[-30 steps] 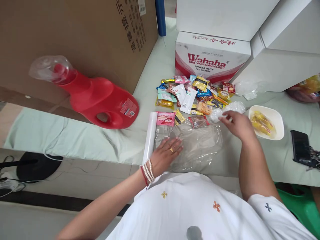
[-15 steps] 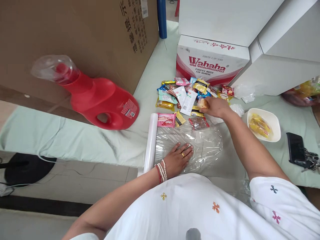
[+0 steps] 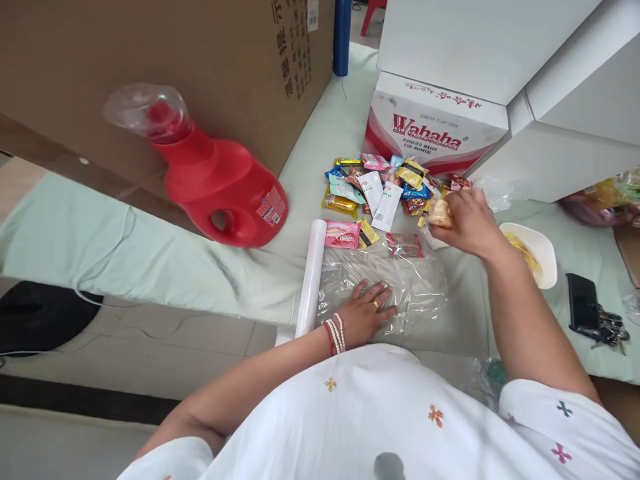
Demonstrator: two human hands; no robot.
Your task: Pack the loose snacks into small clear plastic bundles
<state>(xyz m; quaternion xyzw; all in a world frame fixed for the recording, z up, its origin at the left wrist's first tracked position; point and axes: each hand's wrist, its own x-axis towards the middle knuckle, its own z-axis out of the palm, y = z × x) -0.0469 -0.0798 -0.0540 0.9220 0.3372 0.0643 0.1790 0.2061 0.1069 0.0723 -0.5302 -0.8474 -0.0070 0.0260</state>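
My left hand lies flat, fingers spread, on a sheet of clear cling film pulled out from a white roll. My right hand is closed on a small orange snack packet, held just above the table to the right of a pile of snack packets. A pink wafer packet and a dark red packet lie at the film's far edge.
A red detergent jug lies on its side at left before a big cardboard box. A Wahaha carton and white boxes stand behind. A white bowl, a black phone and keys are at right.
My right hand reached into the snack pile, closed on an orange packet and lifted it to the right. My left hand stayed pressed flat on the film.
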